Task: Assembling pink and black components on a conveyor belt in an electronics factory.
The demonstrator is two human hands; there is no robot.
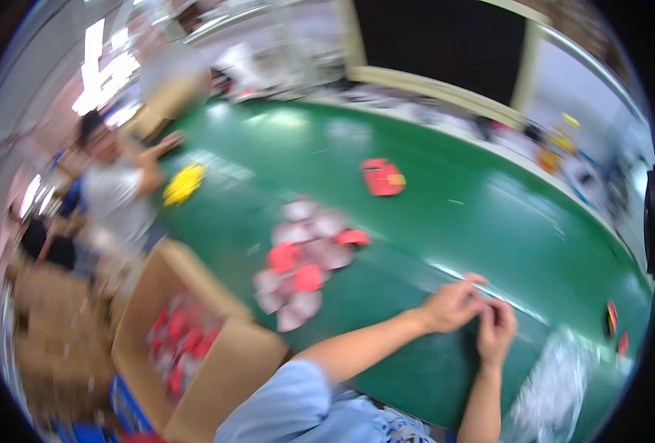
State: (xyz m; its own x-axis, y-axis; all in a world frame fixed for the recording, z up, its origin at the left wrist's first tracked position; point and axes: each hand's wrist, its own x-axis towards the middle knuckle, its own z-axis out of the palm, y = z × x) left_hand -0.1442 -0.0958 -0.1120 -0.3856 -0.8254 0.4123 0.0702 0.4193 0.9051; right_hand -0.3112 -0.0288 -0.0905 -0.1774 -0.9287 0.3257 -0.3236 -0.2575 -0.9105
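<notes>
My left hand (451, 306) and my right hand (496, 334) meet over the green table (431, 236), near its front edge. Both have their fingers pinched together, tips almost touching. Whatever they pinch is too small and blurred to make out. Nearest to my right hand lies a clear plastic bag (553, 387) with whitish contents. Left of my hands spreads a loose pile of pale pink and red flat pieces (312, 251). Farther back, a red piece with a yellow and a dark patch (381, 177) lies alone.
An open cardboard box (231, 369) holding red and pale pieces stands at the table's left edge. Yellow pieces (185, 184) lie near a co-worker (117, 177) at the far left. Small red items (612, 319) are at the right. A dark panel (442, 44) stands behind.
</notes>
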